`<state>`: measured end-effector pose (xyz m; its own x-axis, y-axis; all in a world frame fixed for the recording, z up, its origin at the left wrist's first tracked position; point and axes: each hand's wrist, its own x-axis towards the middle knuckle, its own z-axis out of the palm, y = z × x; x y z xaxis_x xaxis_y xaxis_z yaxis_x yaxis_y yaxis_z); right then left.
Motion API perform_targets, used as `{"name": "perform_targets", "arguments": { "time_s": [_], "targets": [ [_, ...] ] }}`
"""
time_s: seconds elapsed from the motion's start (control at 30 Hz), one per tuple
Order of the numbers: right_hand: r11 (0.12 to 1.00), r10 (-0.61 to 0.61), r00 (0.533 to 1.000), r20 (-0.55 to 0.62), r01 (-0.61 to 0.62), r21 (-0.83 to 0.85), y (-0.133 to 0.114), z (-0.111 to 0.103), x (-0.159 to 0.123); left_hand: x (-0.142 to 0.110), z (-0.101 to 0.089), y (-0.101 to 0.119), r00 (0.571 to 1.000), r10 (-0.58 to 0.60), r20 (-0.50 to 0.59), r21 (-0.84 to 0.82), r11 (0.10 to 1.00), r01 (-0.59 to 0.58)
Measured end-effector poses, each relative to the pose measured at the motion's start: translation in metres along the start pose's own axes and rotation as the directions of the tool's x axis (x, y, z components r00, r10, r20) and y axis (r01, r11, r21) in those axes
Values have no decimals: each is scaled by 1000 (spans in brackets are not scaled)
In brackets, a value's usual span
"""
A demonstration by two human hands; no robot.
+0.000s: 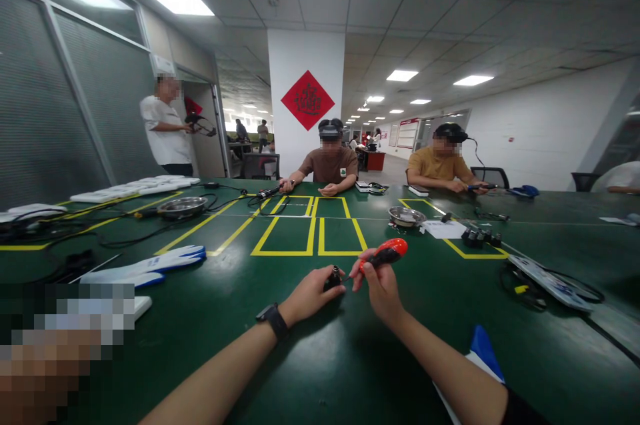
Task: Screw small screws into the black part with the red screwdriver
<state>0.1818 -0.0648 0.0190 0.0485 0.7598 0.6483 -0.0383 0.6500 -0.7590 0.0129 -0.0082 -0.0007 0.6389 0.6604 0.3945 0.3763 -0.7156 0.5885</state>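
Note:
My right hand (381, 286) is closed around a screwdriver with a red and black handle (387, 253), its tip pointing left. My left hand (311, 293) pinches a small black part (333, 277) just above the green table (280, 358). The screwdriver's tip meets that part between the two hands. A black watch (273, 319) sits on my left wrist.
White and blue gloves (150, 266) lie at left; another blue and white glove (483, 348) lies by my right forearm. Metal bowls (405, 215) (182, 206), small black parts (480, 236), cables and a board (545, 278) are spread around. Two people sit opposite; another stands at left.

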Motion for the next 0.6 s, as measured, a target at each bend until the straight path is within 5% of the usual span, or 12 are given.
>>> {"name": "perform_targets", "arguments": {
  "time_s": [0.4, 0.6],
  "targets": [
    [997, 73, 993, 95, -73, -6, -11, 3, 1, 0, -2, 1, 1000, 12, -6, -5, 1000, -12],
    [997, 67, 997, 40, -66, -27, -6, 2, 0, 2, 2, -2, 1000, 8, -9, 11, 1000, -7]
  ]
}}
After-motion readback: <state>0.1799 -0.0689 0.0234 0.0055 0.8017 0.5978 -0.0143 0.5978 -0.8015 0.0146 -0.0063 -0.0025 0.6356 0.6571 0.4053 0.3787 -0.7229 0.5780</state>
